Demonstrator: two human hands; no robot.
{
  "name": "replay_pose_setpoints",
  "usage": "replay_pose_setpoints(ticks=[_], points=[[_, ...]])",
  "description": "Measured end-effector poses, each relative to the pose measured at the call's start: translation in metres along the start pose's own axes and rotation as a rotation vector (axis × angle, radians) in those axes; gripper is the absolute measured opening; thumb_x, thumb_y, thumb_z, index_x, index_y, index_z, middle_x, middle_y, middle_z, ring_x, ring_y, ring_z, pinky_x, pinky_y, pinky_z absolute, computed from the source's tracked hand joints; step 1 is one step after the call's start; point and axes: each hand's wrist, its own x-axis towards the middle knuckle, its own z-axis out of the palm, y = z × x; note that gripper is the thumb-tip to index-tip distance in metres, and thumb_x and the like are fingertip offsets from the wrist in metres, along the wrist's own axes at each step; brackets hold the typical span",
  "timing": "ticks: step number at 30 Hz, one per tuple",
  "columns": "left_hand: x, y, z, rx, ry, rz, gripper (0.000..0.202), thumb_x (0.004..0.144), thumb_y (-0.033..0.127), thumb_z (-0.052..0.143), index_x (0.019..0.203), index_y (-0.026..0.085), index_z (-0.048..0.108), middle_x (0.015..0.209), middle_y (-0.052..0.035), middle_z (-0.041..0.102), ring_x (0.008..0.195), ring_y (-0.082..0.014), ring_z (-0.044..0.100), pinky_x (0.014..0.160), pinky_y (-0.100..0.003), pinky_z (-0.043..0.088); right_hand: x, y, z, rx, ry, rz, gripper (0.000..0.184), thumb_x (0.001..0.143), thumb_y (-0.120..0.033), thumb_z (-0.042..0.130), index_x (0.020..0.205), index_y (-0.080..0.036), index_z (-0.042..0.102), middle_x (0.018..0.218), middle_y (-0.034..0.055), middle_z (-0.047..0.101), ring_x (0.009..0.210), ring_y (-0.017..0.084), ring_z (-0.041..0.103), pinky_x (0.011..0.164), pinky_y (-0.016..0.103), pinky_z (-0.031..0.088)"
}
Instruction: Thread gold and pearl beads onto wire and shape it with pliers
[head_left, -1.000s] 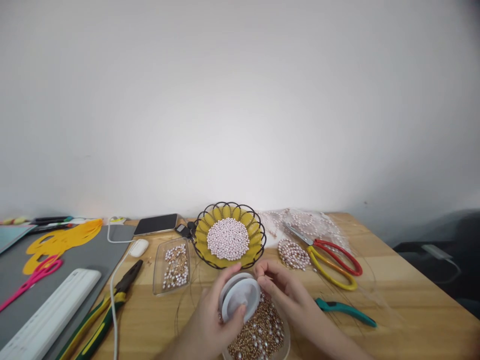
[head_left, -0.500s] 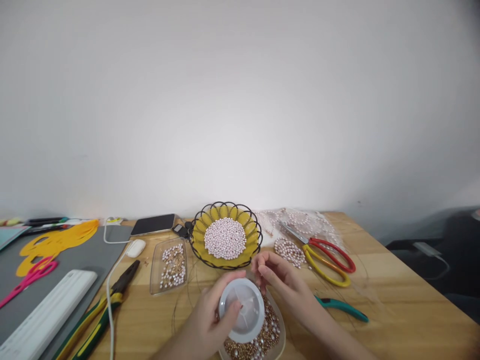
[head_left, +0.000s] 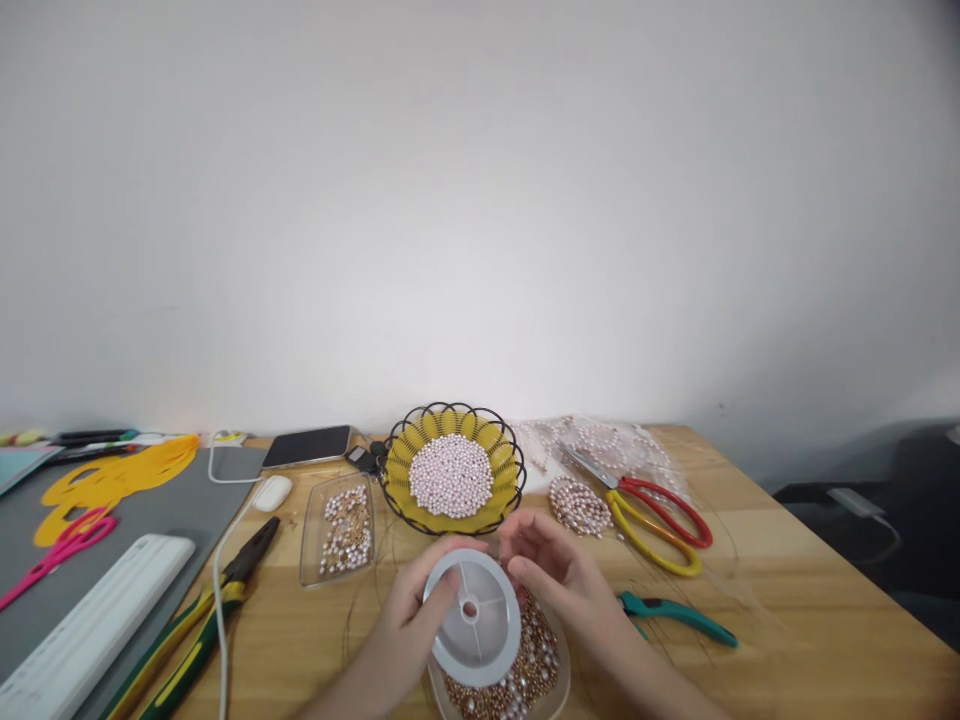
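My left hand (head_left: pixel 421 605) is closed on a pale, see-through plastic spool (head_left: pixel 484 640), thumb on its flat spoked face. The spool is tilted toward me, so its centre hole shows. My right hand (head_left: pixel 551 565) is just right of the spool's upper rim, its fingers curled. What its fingertips hold, if anything, is too small or hidden to make out. Beneath both hands sits a shallow tray (head_left: pixel 564 672) of gold and pearly beads (head_left: pixel 534 655), partly covered by the spool.
Behind the hands is a yellow basket (head_left: pixel 386 490) of pale pink beads. A clear bead dish (head_left: pixel 311 545) and long-nosed pliers (head_left: pixel 251 555) lie left. To the right are a beaded coil (head_left: pixel 579 505), red-and-yellow scissors (head_left: pixel 660 520) and a teal-handled tool (head_left: pixel 686 615). Loose thin line crosses the wooden table.
The spool has turned in my left hand so its face and centre hole show more, and my thumb has moved toward its upper left. My right fingers have loosened slightly.
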Motion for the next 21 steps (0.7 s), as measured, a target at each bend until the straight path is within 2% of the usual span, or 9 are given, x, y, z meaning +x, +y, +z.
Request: replay_pose_setpoints(ticks=[4,9,12,14,15,18,21], points=[[0.001,0.001,0.002,-0.025,-0.002,-0.003,0.039,0.095,0.052,0.061,0.114,0.021,0.076,0.118,-0.0072,0.079,0.096,-0.0246,0.074,0.087,-0.03,0.059,-0.002,0.004,0.0,0.001,0.008,0.002,0.028,0.085,-0.048,0.084,0.097,-0.026,0.071,0.08,-0.0006,0.064,0.07,0.016,0.059,0.06,0.027,0.049],[-0.001,0.0,0.002,-0.021,-0.025,-0.015,0.039,0.097,0.05,0.059,0.116,0.02,0.075,0.115,-0.0079,0.079,0.085,-0.0226,0.074,0.084,-0.031,0.059,-0.002,0.009,0.0,-0.033,0.056,0.029,0.023,0.086,-0.044,0.083,0.087,-0.024,0.072,0.072,0.0,0.067,0.064,0.016,0.058,0.059,0.029,0.048],[-0.003,-0.003,0.001,0.001,-0.013,-0.001,0.037,0.099,0.047,0.058,0.124,0.022,0.072,0.124,-0.0078,0.076,0.102,-0.0245,0.072,0.094,-0.031,0.056,-0.001,0.01,-0.001,-0.079,0.109,0.006,0.022,0.087,-0.044,0.081,0.091,-0.024,0.072,0.074,-0.0004,0.066,0.064,0.017,0.059,0.058,0.03,0.047],[-0.005,-0.006,0.001,0.005,-0.027,0.008,0.041,0.1,0.044,0.058,0.137,0.025,0.063,0.131,-0.0071,0.072,0.113,-0.0246,0.068,0.099,-0.031,0.053,-0.001,0.007,-0.004,-0.122,0.152,-0.037,0.023,0.088,-0.045,0.08,0.098,-0.026,0.072,0.078,-0.0008,0.065,0.066,0.017,0.059,0.059,0.03,0.047],[-0.006,-0.007,0.001,-0.002,-0.049,0.005,0.044,0.101,0.043,0.058,0.142,0.026,0.058,0.131,-0.0069,0.072,0.113,-0.0239,0.068,0.099,-0.031,0.053,-0.001,0.005,-0.005,-0.143,0.171,-0.063,0.024,0.089,-0.046,0.08,0.1,-0.026,0.072,0.079,-0.0012,0.063,0.067,0.017,0.058,0.06,0.03,0.046],[-0.008,-0.013,0.002,-0.031,-0.142,-0.028,0.048,0.1,0.044,0.06,0.144,0.025,0.053,0.11,-0.006,0.075,0.098,-0.0215,0.069,0.087,-0.028,0.055,0.0,-0.005,-0.008,-0.199,0.223,-0.136,0.024,0.091,-0.049,0.077,0.102,-0.028,0.072,0.078,-0.002,0.059,0.067,0.017,0.055,0.06,0.029,0.046],[-0.008,-0.016,0.003,-0.053,-0.156,-0.046,0.05,0.098,0.048,0.063,0.141,0.023,0.056,0.088,-0.0029,0.072,0.085,-0.0195,0.068,0.075,-0.025,0.054,0.0,-0.012,-0.01,-0.235,0.288,-0.204,0.022,0.093,-0.049,0.076,0.098,-0.029,0.07,0.078,-0.0026,0.057,0.067,0.017,0.053,0.062,0.028,0.046]])
